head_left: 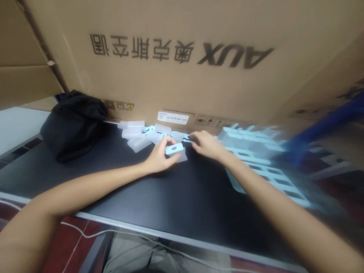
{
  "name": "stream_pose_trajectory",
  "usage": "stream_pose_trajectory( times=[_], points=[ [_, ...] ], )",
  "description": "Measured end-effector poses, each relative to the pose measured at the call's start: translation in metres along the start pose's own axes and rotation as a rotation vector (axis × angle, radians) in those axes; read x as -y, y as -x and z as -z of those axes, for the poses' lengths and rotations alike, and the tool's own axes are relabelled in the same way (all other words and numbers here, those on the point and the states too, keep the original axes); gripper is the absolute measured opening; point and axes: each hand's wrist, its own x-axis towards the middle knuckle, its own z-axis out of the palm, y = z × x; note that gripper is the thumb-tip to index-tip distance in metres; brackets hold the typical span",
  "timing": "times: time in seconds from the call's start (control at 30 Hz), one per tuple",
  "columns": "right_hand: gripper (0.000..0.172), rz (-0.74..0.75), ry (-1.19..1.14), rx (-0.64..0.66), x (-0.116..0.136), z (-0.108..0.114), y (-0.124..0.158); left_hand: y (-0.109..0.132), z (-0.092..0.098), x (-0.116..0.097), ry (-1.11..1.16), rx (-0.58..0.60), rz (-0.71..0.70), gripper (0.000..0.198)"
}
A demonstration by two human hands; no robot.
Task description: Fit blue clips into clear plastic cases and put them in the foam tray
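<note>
My left hand (160, 157) is closed around a light-blue plastic casing (174, 149) with rounded corners and a dark slot in its upper face. Under that casing, a translucent flat piece (182, 156) shows at the fingers. To the right, my right hand (206, 144) has its thumb and forefinger bent around the end of a small light-blue plastic part (187, 138) at the edge of the pile. Frosted translucent pieces (139, 143) and more small light-blue parts (149, 130) lie loosely behind my left hand.
Light-blue slotted trays (250, 151), blurred, are stacked at the right beside my right forearm. A black cloth bag (74, 127) sits at the left. A large cardboard box (176, 83) walls off the back of the black table (170, 204). A white cable (119, 231) runs along the front edge.
</note>
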Motion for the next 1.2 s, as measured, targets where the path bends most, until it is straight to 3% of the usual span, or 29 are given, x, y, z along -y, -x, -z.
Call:
stream_pose_trajectory(
  times=[0.1,0.3,0.57,0.7,0.87,0.97,1.1,1.2],
  points=[
    [0.036,0.015,0.151,0.142,0.003,-0.009,-0.015,0.000,0.000,0.001,-0.040,0.001,-0.035,0.038],
    [0.034,-0.006,0.212,0.234,0.012,-0.010,-0.021,0.001,-0.004,0.008,-0.093,0.265,-0.112,0.041],
    [0.024,-0.064,0.208,0.450,0.012,0.012,-0.014,0.006,-0.004,0.008,-0.245,0.467,-0.121,0.062],
    [0.014,-0.034,0.179,0.583,0.017,0.027,-0.006,0.007,-0.005,0.005,-0.318,0.487,-0.169,0.064],
    [0.012,-0.062,0.217,0.655,0.011,0.066,-0.002,0.007,-0.006,0.004,-0.415,0.497,-0.173,0.074],
    [0.018,-0.016,0.232,0.536,0.013,0.106,-0.002,0.006,-0.006,0.004,-0.417,0.501,-0.159,0.081],
    [0.015,0.084,0.211,0.393,0.037,0.154,0.007,0.005,-0.005,0.004,-0.401,0.504,-0.137,0.082],
    [0.017,0.129,0.183,0.381,0.066,0.169,0.018,0.004,-0.005,0.004,-0.394,0.504,-0.124,0.082]
  ],
)
